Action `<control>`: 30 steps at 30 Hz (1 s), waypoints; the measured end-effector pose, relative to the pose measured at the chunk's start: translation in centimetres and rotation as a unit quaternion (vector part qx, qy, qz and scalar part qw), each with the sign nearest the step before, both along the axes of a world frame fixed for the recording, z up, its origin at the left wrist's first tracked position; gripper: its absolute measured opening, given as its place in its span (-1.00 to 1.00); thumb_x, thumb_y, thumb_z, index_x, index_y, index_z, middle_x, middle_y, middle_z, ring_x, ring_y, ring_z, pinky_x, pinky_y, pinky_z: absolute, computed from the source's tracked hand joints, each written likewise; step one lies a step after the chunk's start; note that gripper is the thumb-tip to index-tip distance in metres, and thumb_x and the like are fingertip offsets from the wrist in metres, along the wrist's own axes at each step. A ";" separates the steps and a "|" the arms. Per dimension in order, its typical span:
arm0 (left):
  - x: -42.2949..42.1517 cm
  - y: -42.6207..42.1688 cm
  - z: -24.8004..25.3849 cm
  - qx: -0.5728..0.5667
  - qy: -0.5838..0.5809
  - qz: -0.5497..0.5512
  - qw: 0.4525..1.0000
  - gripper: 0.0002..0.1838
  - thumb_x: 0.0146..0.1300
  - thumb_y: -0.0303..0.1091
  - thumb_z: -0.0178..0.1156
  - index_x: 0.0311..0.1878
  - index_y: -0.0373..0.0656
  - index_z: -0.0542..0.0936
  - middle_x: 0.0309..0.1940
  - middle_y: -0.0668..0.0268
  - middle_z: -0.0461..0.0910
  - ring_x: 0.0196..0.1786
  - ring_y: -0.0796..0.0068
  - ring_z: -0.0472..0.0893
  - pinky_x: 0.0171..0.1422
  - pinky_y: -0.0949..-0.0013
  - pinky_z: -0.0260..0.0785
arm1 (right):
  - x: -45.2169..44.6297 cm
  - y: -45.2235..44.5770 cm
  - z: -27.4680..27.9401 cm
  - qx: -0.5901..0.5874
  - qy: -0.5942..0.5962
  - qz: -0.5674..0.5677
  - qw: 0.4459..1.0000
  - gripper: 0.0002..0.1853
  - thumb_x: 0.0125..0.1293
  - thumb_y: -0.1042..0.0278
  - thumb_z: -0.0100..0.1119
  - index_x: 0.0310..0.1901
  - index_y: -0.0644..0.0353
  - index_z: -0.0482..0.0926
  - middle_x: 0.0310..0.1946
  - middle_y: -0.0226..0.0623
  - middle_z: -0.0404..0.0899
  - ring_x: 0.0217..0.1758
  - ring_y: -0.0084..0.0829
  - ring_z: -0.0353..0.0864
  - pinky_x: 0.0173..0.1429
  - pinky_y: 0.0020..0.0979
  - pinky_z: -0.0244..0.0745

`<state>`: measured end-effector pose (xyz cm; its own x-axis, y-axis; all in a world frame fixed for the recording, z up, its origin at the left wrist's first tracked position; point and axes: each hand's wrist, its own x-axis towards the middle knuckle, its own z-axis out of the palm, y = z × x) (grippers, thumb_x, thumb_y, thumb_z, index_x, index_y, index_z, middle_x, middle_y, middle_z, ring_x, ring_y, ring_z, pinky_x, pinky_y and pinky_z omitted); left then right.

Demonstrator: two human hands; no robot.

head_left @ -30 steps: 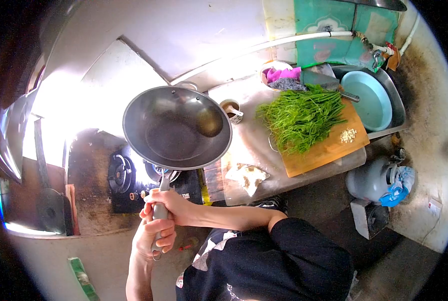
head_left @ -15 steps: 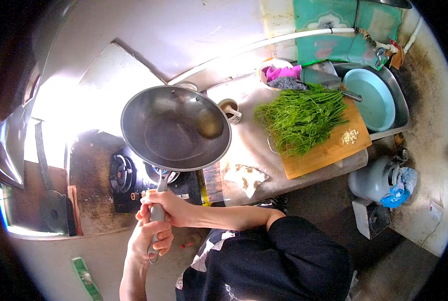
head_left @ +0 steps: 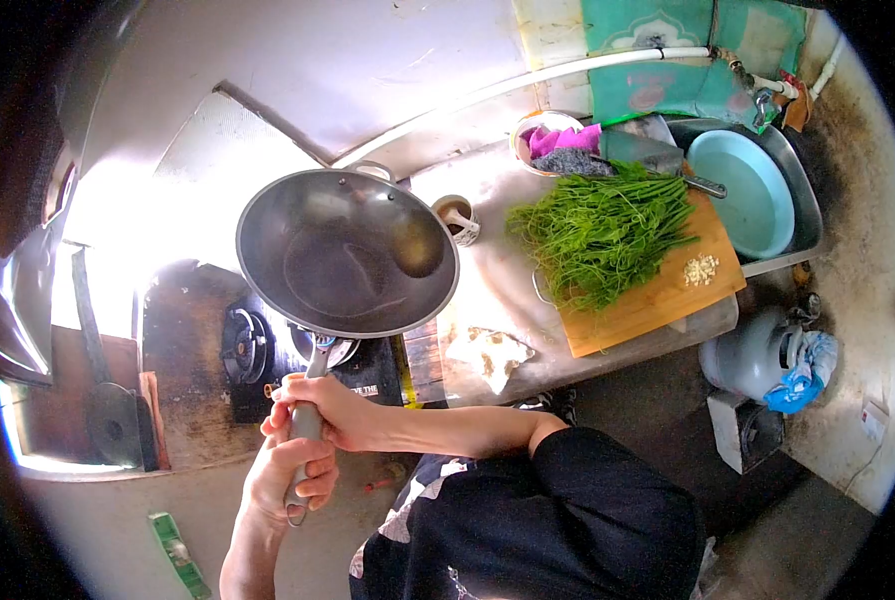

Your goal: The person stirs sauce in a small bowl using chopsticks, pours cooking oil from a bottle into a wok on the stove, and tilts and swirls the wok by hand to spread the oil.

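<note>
I note the wok over the stove, its grey handle enclosed by the curled right hand and, nearer its end, the left hand; a slipping or twisting grip could tip it towards the cup.

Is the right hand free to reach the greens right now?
Probably not: the right hand is wrapped around the wok handle along with the left hand, though nothing covers the greens.
</note>
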<state>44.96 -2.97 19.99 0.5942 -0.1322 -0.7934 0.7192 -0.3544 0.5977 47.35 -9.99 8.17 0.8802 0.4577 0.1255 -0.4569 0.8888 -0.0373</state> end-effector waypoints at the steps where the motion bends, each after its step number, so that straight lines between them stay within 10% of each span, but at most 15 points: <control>1: 0.1 -0.1 0.1 0.001 -0.001 -0.010 1.000 -0.81 0.03 -0.45 0.07 -0.32 -0.01 0.28 -0.74 0.47 0.20 -0.85 0.65 0.19 -0.86 0.50 0.00 | 0.1 -0.1 0.0 0.005 -0.010 0.009 1.000 -0.87 0.19 0.35 0.01 -0.46 0.17 0.43 -0.51 -0.29 0.50 -0.25 -0.36 0.57 -0.06 -0.36 0.47; 30: -0.4 -3.0 2.1 0.072 -0.010 -0.001 0.997 -0.81 0.03 -0.48 0.10 -0.37 -0.09 0.28 -0.73 0.43 0.23 -0.85 0.64 0.19 -0.86 0.53 -0.06 | -0.1 -1.0 1.1 0.061 -0.001 -0.002 0.998 -0.84 0.19 0.32 0.04 -0.48 0.20 0.46 -0.51 -0.24 0.53 -0.31 -0.34 0.58 -0.11 -0.34 0.49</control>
